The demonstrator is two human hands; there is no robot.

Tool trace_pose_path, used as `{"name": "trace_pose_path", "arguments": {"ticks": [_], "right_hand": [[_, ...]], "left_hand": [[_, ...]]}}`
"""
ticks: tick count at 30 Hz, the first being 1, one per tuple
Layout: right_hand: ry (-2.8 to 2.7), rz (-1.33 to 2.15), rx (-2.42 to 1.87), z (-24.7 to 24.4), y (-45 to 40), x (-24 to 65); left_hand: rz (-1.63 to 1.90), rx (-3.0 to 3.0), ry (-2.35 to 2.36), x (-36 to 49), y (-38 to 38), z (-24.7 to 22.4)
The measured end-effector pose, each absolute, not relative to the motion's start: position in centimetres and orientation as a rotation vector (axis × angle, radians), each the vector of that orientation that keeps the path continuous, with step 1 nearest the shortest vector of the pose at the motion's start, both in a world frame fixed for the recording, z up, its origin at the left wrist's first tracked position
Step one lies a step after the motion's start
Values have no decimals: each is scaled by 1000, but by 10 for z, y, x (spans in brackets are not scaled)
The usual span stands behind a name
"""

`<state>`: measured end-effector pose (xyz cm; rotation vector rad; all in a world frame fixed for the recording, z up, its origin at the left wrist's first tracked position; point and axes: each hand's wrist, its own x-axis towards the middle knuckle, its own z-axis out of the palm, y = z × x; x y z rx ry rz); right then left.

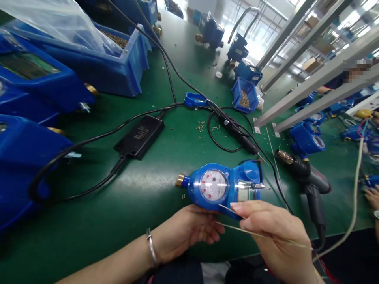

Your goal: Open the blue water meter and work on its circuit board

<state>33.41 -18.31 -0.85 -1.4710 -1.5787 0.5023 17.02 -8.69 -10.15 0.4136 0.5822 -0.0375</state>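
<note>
A blue water meter [213,186] with a round dial and a small display lies on the green table, its brass fitting pointing left. My left hand [194,230], with a bracelet at the wrist, touches the meter's near edge from below; its fingers are curled and partly hidden beneath the meter. At the meter's lower right, my right hand [276,232] pinches a thin pale wire [237,228] between thumb and fingers. The wire's thin end rests over the blue casing near the dial, and a strand runs back under the right hand.
A heat gun [314,177] lies at the right. Beyond the meter are an electric screwdriver [239,134], looped cables and a black adapter [140,136]. Blue bins [130,67] and more meters [32,79] stand left. Metal posts and another person's hand [371,197] are at the right.
</note>
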Motion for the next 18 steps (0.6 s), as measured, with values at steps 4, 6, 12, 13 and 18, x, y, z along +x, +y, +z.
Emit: {"name": "trace_pose_path", "arguments": {"ticks": [4, 6, 12, 13, 18], "right_hand": [[-1583, 455, -1488, -4, -178, 330], [-1551, 491, -1520, -3, -179, 330], [-1580, 609, -1570, -7, -186, 335], [-1577, 611, -1575, -7, -186, 336], [-1659, 617, -1549, -5, -187, 339]], "left_hand": [[-5, 403, 544, 167, -86, -107], [-8, 398, 519, 164, -84, -108], [-41, 387, 452, 162, -80, -107], [-45, 388, 446, 162, -80, -107], [-63, 398, 421, 163, -78, -108]]}}
